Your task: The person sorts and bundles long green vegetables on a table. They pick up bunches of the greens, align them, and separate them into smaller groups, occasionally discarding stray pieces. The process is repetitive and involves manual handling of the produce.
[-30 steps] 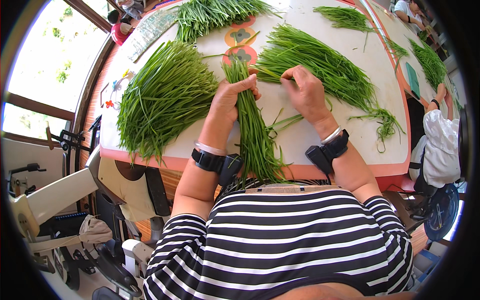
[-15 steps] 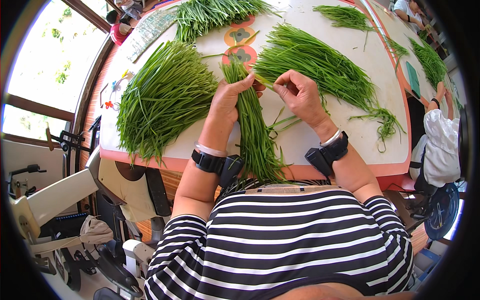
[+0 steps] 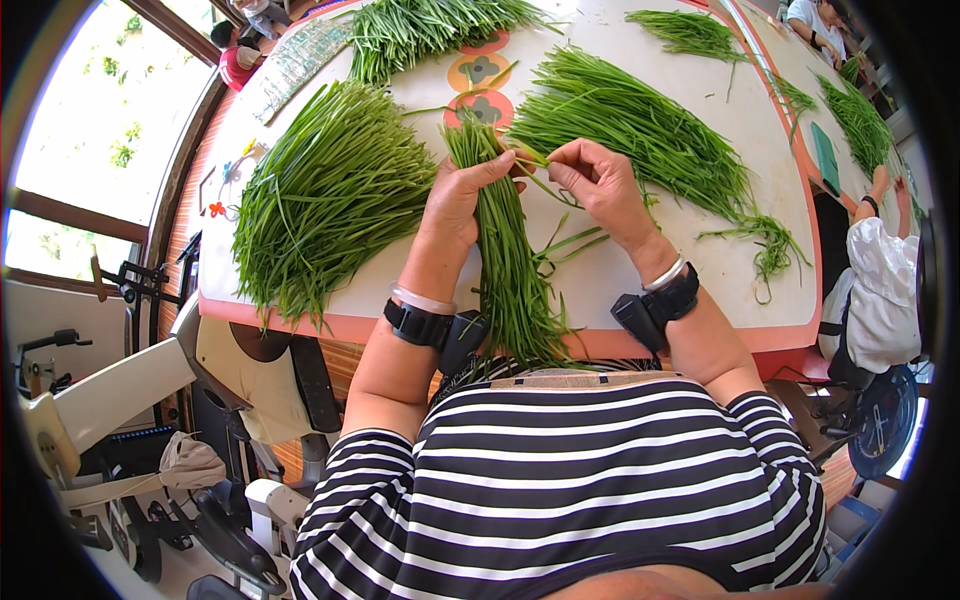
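My left hand is wrapped round a bunch of garlic chives, whose long green leaves hang toward the table's near edge. Beside it, my right hand is closed in a pinch on a yellowish-green chive leaf that reaches across to the bunch. A thin stalk dangles below those fingertips. To the left lies a big fanned heap of chives. Another large heap spreads out just beyond my right hand. The fingertips of my left hand are partly hidden behind the bunch.
The white table has a pink edge. More chives lie at its far side, and a tangle of loose leaves is on the right. A co-worker in a white sleeve handles chives at the right. Gym-like equipment stands at lower left.
My right hand has shifted slightly, and the pinched leaf has bent, with a thin stalk now hanging under it. My left hand keeps its hold on the bunch. The co-worker's hands moved a little.
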`<state>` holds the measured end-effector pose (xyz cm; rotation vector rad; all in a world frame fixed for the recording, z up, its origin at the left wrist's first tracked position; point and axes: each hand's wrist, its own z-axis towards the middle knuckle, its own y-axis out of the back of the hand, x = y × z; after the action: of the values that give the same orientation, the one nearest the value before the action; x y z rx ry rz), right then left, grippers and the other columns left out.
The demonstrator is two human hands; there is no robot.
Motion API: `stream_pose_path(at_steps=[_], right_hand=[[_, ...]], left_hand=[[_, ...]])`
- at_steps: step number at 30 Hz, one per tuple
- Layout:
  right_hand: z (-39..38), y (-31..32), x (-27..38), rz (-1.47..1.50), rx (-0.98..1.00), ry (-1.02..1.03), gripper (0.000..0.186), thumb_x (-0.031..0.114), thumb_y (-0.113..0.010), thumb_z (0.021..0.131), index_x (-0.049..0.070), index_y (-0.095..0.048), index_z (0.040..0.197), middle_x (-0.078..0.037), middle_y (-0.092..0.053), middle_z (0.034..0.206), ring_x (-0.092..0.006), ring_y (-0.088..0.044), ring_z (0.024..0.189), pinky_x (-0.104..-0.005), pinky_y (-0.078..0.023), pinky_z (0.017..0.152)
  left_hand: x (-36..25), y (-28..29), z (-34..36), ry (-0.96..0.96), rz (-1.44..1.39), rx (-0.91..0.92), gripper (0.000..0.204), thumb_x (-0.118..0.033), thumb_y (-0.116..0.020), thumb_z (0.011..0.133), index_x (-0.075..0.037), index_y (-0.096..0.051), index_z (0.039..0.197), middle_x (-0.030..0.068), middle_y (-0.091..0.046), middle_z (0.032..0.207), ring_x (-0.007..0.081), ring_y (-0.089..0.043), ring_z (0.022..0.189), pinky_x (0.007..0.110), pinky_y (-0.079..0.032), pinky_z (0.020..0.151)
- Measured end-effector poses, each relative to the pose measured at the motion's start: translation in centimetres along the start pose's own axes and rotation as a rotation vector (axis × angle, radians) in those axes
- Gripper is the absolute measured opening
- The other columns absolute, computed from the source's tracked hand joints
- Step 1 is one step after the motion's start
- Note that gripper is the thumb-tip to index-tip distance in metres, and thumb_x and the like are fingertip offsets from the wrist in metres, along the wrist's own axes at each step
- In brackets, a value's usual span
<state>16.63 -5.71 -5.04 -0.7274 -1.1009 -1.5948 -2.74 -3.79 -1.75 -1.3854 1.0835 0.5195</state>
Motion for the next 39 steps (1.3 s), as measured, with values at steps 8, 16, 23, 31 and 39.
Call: stream_pose_path(at_steps=[8, 16, 23, 31, 39], right_hand=[[0.9, 2.5, 1.6, 0.78, -0.064, -0.388, 0.007, 0.016, -0.058, 0.095, 0.01, -0.063, 0.095, 0.001, -0.064, 0.078, 0.0003, -0.038, 0.053, -0.0154, -0.028, 0.045], [1.0, 4.5, 3.0, 0.85, -0.12, -0.273, 0.012, 0.019, -0.055, 0.098, 0.01, -0.062, 0.099, 0.0, -0.062, 0.074, -0.0024, -0.04, 0.054, -0.0162, -0.028, 0.046], [-0.8, 12.1, 8.4, 0.339, -0.278, -0.035, 0.015, 0.017, -0.056, 0.097, 0.005, -0.063, 0.103, 0.001, -0.062, 0.074, -0.0009, -0.039, 0.055, -0.0147, -0.027, 0.047], [-7.3, 23.9, 11.4, -0.525, -0.443, -0.003, 0.013, 0.013, -0.06, 0.095, 0.001, -0.064, 0.099, 0.007, -0.057, 0.073, 0.0018, -0.039, 0.057, -0.0147, -0.028, 0.051], [-7.9, 20.2, 8.3, -0.604, -0.398, 0.03, 0.006, 0.006, -0.064, 0.089, 0.002, -0.067, 0.09, 0.004, -0.06, 0.073, -0.0023, -0.048, 0.064, -0.0191, -0.04, 0.056]], left_hand=[[0.8, 1.0, 0.7, -0.013, -0.12, 0.133, 0.019, -0.013, -0.07, 0.084, -0.003, -0.058, 0.094, 0.0069, -0.059, 0.074, 0.0179, -0.059, 0.066, 0.033, -0.052, 0.063], [0.3, 0.9, 0.3, -0.024, -0.096, 0.194, 0.025, -0.014, -0.071, 0.083, -0.002, -0.056, 0.098, 0.0047, -0.054, 0.071, 0.0169, -0.054, 0.063, 0.033, -0.049, 0.063], [0.1, 2.0, 0.8, -0.009, -0.225, 0.204, 0.023, -0.013, -0.07, 0.084, -0.001, -0.056, 0.098, 0.0043, -0.054, 0.071, 0.0165, -0.054, 0.064, 0.032, -0.048, 0.061], [0.1, 3.1, 1.4, 0.002, -0.32, 0.263, 0.026, -0.012, -0.067, 0.086, -0.001, -0.055, 0.106, 0.0016, -0.055, 0.074, 0.015, -0.055, 0.066, 0.031, -0.047, 0.064], [0.6, 3.8, 1.8, -0.01, -0.329, 0.223, 0.03, -0.009, -0.068, 0.084, 0.002, -0.054, 0.109, 0.0023, -0.055, 0.075, 0.0147, -0.056, 0.068, 0.03, -0.051, 0.064]])
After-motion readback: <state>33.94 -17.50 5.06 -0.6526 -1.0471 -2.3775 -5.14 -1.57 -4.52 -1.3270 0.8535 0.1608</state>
